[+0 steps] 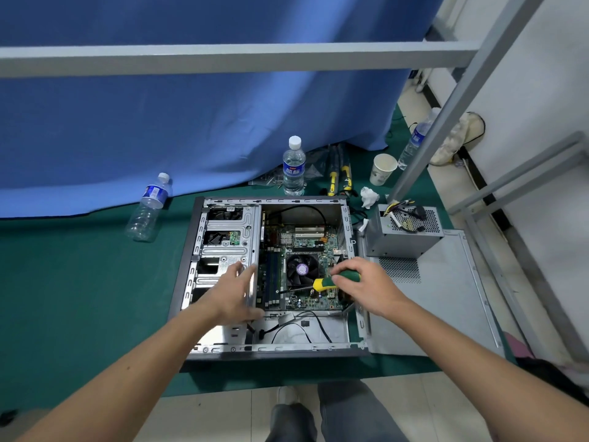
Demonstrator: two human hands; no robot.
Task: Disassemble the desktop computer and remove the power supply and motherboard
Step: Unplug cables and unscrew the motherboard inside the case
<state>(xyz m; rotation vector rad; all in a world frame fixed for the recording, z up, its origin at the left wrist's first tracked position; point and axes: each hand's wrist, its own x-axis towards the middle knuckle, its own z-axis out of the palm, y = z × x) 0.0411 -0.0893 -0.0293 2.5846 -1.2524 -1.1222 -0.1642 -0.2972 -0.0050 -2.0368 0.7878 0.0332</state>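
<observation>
Motherboard [302, 269] sits flat in the open computer case [271, 347] at the centre of the head view, on the green table mat [79, 282]; I judge it thin, stiff and fragile, best lifted by its bare edges once every screw is out, never by the fan cooler [301, 268] or the memory sticks; the power supply [403, 232] already stands outside the case at centre right, resting on the removed side panel [446, 298], and it looks heavy and boxy, easy to take by its metal sides, though its loose cable bundle could snag; my left hand [236, 290] lies with fingers mostly straight and slightly spread, pressing on the drive cage [228, 247] left of the board to steady the case, holding nothing; my right hand [369, 283] curls round the green and yellow handle of the screwdriver [334, 280], its dark shaft angled down and left toward the board near the cooler; whether the tip is seated in a screw I cannot tell; behind the case stand a water bottle [294, 167], a paper cup [382, 169] and a crumpled tissue [369, 197].
</observation>
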